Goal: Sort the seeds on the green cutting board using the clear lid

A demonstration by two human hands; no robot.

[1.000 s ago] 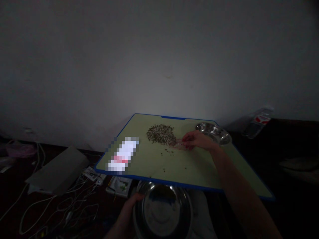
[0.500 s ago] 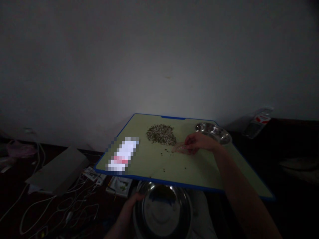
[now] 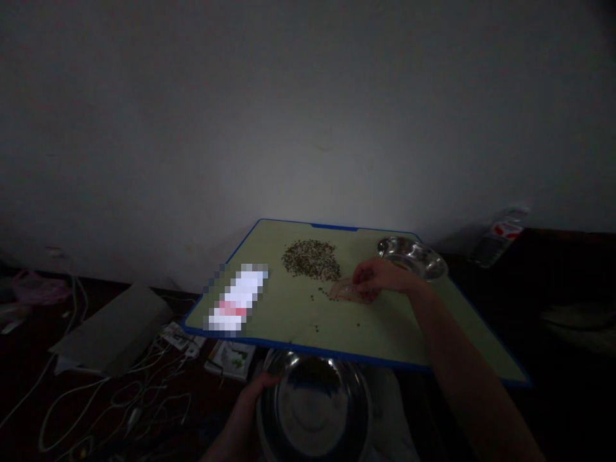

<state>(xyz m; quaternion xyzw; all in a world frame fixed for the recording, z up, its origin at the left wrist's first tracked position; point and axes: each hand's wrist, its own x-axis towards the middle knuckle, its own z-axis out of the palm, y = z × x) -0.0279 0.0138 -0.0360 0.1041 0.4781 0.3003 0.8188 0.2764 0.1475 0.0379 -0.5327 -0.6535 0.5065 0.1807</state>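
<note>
Far to the left, a pink bag [image 3: 38, 289], a grey box [image 3: 113, 330] and tangled cables [image 3: 133, 418] crowded the floor [image 3: 24, 359]. Rightward came a blurred bright oblong [image 3: 238, 298], the left hand [image 3: 250, 398] gripping a steel basin [image 3: 312, 410], small dark pieces [image 3: 310, 259] heaped mid-table, the right hand [image 3: 378, 276] pinching a clear sheet [image 3: 342, 290] beside them, partly blocking a shallow bowl [image 3: 428, 260]. The blue-edged table [image 3: 385, 340] stood before a pale wall [image 3: 308, 115].

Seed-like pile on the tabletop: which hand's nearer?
Right. The right hand is just right of the pile, over the tabletop; the left hand is farther, below the near edge, gripping a metal bowl.
</note>
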